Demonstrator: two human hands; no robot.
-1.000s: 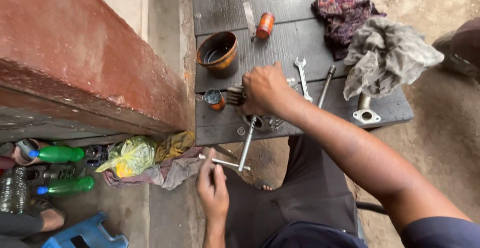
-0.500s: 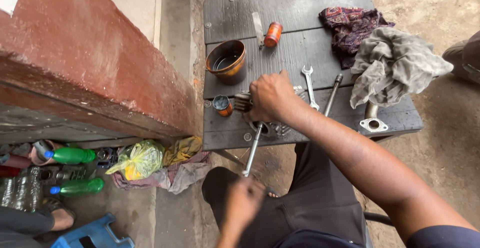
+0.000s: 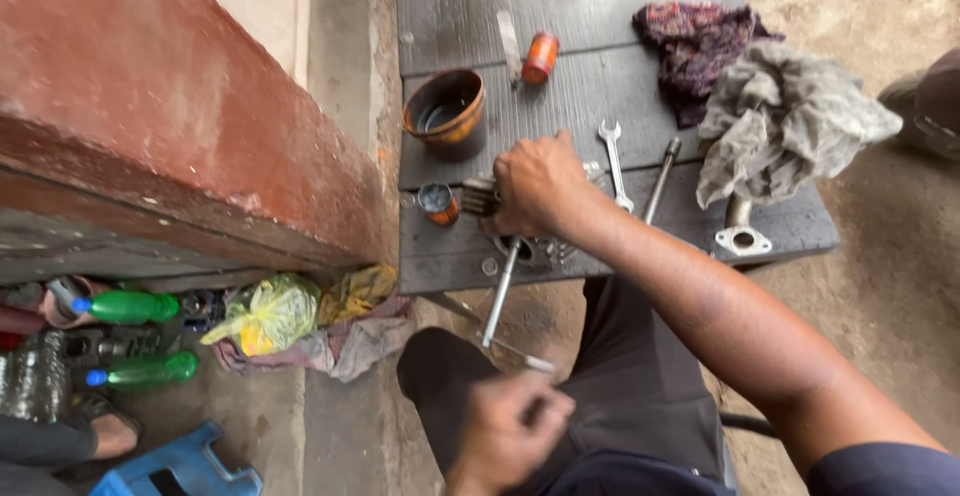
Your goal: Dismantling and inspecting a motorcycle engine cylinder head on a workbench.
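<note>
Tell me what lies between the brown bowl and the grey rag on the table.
In the head view, between brown bowl and grey rag: an open-ended spanner and a metal rod.

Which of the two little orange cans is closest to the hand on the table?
The orange can at the table's near left, just beside the right hand. The other orange can lies farther away, near the table's far edge.

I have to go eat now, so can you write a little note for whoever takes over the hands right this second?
Right hand: pressed down on a small metal part at the front edge of the dark wooden table, closed over it.
Left hand: near the lap, fingers curled; whether it holds anything is unclear.
A metal rod hangs down from under the right hand.
Spanner, brown bowl and grey rag lie on the table.
Done and left: cannot tell.
</note>
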